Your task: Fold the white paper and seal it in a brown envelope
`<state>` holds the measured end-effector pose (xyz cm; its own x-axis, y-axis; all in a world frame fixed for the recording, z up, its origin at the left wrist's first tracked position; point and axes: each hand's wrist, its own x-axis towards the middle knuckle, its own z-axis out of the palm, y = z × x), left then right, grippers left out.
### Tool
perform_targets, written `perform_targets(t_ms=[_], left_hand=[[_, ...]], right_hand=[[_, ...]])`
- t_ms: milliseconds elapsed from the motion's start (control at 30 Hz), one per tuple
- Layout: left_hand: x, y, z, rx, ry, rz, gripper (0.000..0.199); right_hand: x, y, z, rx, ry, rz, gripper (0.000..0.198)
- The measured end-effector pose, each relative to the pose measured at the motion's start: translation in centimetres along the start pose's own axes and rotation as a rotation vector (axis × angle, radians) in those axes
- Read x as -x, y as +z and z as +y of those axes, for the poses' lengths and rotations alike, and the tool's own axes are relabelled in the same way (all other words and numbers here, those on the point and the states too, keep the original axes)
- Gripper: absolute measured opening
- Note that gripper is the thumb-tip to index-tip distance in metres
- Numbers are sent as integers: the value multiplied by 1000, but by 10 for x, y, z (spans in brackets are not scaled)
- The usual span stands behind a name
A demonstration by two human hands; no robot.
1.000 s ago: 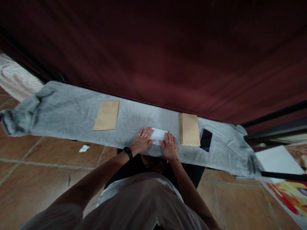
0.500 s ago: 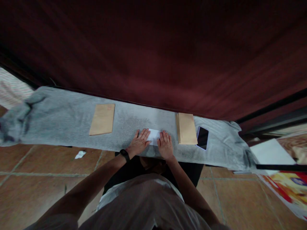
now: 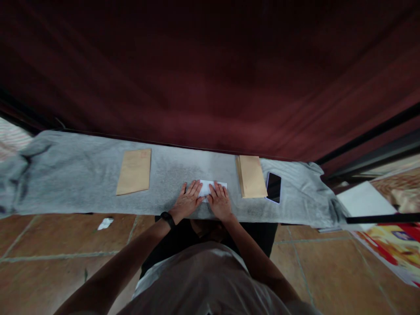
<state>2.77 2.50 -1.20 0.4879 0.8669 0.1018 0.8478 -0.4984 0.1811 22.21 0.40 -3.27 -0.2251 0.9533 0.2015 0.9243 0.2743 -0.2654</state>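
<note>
A small folded white paper (image 3: 206, 187) lies on the grey cloth (image 3: 82, 175) that covers a long narrow table. My left hand (image 3: 187, 200) lies flat on its left part, fingers spread, a black band on the wrist. My right hand (image 3: 219, 202) presses flat on its right part. The two hands almost touch and hide most of the paper. A single brown envelope (image 3: 134, 170) lies to the left. A stack of brown envelopes (image 3: 251, 176) sits just right of my right hand.
A dark phone (image 3: 273, 187) lies beside the stack on its right. A dark red curtain (image 3: 210, 74) hangs right behind the table. On the tiled floor lies a white paper scrap (image 3: 105, 223). White sheets (image 3: 364, 201) and colourful prints (image 3: 393, 245) sit at the right.
Both hands have slid closer together over the white paper, so less of it shows. The view has shifted slightly; envelopes and phone stay in place.
</note>
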Motion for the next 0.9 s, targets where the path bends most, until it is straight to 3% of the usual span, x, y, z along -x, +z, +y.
perform_targets(t_ms=[467,900], left_hand=[[-23,8,25,-22,-12,26,57],[-19,15,14,-50,-13,47,58]], right_hand=[[-1,-2,-2,20,5,15,47],[1,1,16,76,63,51,51]])
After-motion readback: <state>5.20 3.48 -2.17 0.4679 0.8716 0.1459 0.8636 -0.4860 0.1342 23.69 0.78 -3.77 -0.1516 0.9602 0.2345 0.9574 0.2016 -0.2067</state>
